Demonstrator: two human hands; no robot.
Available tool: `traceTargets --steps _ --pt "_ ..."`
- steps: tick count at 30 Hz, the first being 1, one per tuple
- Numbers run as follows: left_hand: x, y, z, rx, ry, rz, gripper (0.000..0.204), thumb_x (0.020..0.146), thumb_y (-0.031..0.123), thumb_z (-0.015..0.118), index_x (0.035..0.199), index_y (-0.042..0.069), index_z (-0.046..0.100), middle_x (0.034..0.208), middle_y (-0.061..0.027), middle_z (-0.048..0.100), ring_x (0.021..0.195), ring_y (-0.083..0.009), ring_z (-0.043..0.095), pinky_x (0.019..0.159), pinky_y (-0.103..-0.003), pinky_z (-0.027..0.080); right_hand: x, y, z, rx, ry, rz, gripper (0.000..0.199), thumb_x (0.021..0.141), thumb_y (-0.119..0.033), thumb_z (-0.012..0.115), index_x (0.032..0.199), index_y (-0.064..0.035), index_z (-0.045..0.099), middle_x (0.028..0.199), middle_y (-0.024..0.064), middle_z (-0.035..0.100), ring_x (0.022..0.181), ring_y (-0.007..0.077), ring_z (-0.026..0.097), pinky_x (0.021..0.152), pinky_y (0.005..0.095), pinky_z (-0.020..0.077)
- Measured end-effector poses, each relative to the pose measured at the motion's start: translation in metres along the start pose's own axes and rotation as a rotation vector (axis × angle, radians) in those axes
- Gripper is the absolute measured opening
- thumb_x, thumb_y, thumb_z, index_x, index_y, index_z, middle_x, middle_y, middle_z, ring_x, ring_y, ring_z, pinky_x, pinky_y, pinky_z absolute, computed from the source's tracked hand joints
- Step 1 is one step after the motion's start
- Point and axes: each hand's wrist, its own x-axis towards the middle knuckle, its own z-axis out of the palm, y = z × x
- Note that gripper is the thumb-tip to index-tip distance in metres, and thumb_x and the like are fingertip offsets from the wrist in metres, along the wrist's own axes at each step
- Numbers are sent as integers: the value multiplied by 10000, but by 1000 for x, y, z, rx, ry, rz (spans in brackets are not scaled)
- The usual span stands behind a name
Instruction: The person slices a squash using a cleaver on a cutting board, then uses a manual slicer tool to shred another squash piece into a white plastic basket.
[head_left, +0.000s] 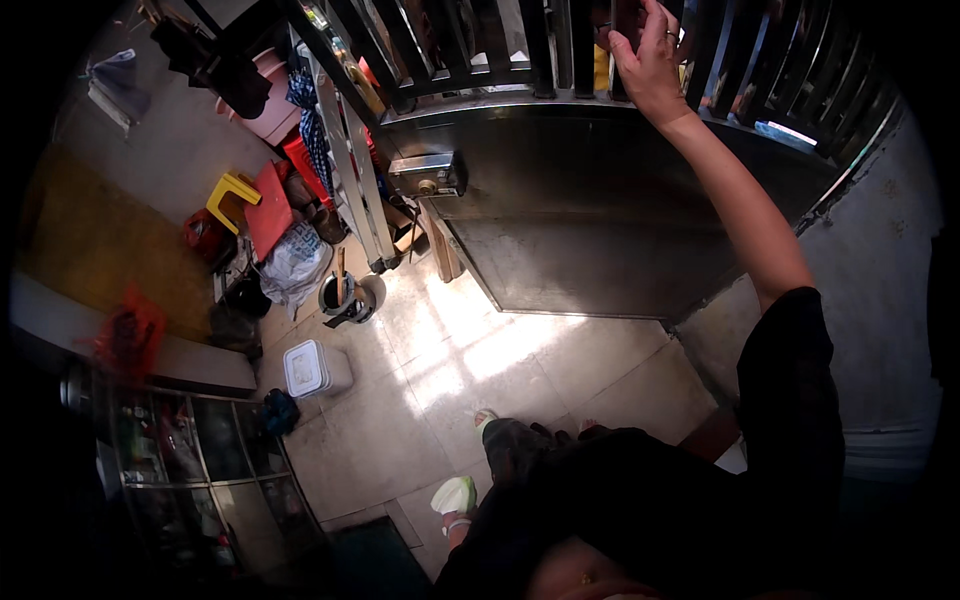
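— What is seen nearest?

— A foot in a green sandal (455, 496) on the tiled floor (560, 360), sunlit in patches. The left hand is not seen.

— And farther off?

— A white lidded tub (308, 368), a black pot (340, 297), then the metal gate (600, 200) with its lock box (430, 173).

— The right hand (650, 65)?

— It is raised to the gate's upper bars (540, 45), fingers curled around one bar (a ring is worn). Fingers could be pinched if the gate were swung against its frame.
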Motion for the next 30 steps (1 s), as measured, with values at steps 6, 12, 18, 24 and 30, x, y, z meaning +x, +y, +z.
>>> traceTargets --steps 6,12,18,24,30 --pt "-27 -66 -26 -68 13 -43 346 840 148 508 1161 23 531 1072 -175 602 897 -339 627 756 -478 513 -4 -24 -11 187 -50 57 645 849 -103 494 1398 55 196 1331 257 360 1257 374 345 1078 411 256" --pt "-29 -82 -55 -93 23 -65 348 839 147 510 1165 27 530 1077 -175 601 903 -341 626 761 -485 509 -5 -52 -24 234 50 142 576 799 -8 488 1346 -5 308 1161 200 506 1091 333 503 936 397 393" --pt "-28 -105 -79 -124 48 -82 350 839 145 511 1169 31 529 1083 -175 600 909 -343 625 766 -493 506 -8 -64 -37 162 55 -12 607 817 -21 469 1365 18 211 1189 256 444 1117 397 458 944 425 373" --pt "-41 -158 -77 -230 98 -80 353 838 144 513 1173 35 528 1088 -175 598 915 -346 623 770 -500 503 -20 -78 -54 111 4 -30 662 817 -34 476 1386 40 146 1190 288 390 1095 421 423 964 439 341" --pt "-69 -241 -42 -399 169 -97 355 838 142 514 1178 39 527 1094 -175 597 921 -348 622 775 -507 500 -30 -85 -78 81 13 -271 760 834 3 485 1425 63 12 1351 286 288 1249 400 339 1077 410 237"
